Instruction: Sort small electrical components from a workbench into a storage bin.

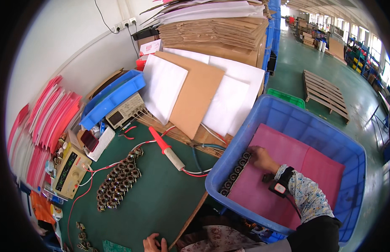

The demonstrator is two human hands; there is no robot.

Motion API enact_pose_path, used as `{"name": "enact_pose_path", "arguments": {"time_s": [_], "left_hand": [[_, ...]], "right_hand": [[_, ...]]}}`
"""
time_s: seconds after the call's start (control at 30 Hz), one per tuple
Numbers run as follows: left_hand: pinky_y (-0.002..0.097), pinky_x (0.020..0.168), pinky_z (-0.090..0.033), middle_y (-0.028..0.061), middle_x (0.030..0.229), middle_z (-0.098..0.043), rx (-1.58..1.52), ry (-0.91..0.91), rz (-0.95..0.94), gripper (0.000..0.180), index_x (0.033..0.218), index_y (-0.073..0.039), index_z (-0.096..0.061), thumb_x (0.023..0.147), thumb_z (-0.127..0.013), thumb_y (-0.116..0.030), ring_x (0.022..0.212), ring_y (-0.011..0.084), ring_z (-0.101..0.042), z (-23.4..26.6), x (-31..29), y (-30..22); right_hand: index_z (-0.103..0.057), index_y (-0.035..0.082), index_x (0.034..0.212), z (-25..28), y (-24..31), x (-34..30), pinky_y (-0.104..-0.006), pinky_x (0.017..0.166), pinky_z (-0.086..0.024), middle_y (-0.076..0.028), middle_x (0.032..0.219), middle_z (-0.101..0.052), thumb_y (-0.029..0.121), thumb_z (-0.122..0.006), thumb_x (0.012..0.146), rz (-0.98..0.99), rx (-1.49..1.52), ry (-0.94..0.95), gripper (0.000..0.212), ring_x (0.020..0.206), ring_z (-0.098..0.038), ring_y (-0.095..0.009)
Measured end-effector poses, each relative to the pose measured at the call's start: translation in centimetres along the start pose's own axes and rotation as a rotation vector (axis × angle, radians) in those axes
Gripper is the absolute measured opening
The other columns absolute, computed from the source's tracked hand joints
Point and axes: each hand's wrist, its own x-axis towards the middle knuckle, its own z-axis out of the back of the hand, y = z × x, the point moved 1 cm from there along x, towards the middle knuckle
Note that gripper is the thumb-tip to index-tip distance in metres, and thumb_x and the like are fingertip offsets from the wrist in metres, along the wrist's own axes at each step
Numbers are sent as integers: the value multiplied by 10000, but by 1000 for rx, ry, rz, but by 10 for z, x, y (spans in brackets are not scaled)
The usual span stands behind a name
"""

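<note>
My right hand (263,159) is down inside a large blue plastic bin (285,110), its fingers curled at the far end of a row of dark ring-shaped coils (236,174). What those fingers hold, if anything, is hidden. The row lies along the bin's left side, beside a pink sheet (277,155) that covers the layer. My left hand (155,243) rests at the table's near edge, fingers apart and nothing in it. A dense cluster of copper-and-dark coils (119,180) sits on the green table mat (157,206).
A red-and-beige probe (166,149) with cables lies on the mat near pliers (194,147). Left stand a yellowish meter (71,172), an oscilloscope (125,110) and pink foam sheets (56,117). Cardboard and white sheets (197,92) lean behind; a pallet (326,94) lies on the floor.
</note>
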Motion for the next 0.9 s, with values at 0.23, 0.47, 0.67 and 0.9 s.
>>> {"name": "enact_pose_path", "arguments": {"time_s": [0.23,0.47,0.67,0.9], "left_hand": [[373,550,-398,92,688,-456,31,-22,-41,240,1010,-75,-596,794,-661,-160,592,251,-449,-2,0,2],[379,560,-398,94,680,-455,34,4,-39,232,1011,-53,-590,806,-651,-143,600,256,-450,1,2,-8],[389,565,-397,97,677,-456,47,14,-37,224,1011,-46,-588,816,-641,-142,605,263,-445,1,0,-3],[389,569,-392,93,675,-453,59,4,-45,221,1013,-47,-589,826,-635,-155,608,263,-438,-1,-1,-2]], "right_hand": [[-525,-22,997,16,37,-19,-414,783,-472,-204,946,-557,22,-687,597,-79,-104,-69,434,889,-566,-363],[-512,-9,976,9,25,-14,-408,741,-488,-194,943,-548,28,-758,575,-92,-35,-92,472,844,-579,-358],[-520,-13,990,5,16,-12,-398,744,-495,-178,931,-555,36,-782,565,-88,134,-50,502,850,-585,-349],[-439,-4,1143,15,45,-21,-418,838,-469,-205,1086,-491,161,-848,511,-60,-98,-71,771,1001,-528,-375]]}}
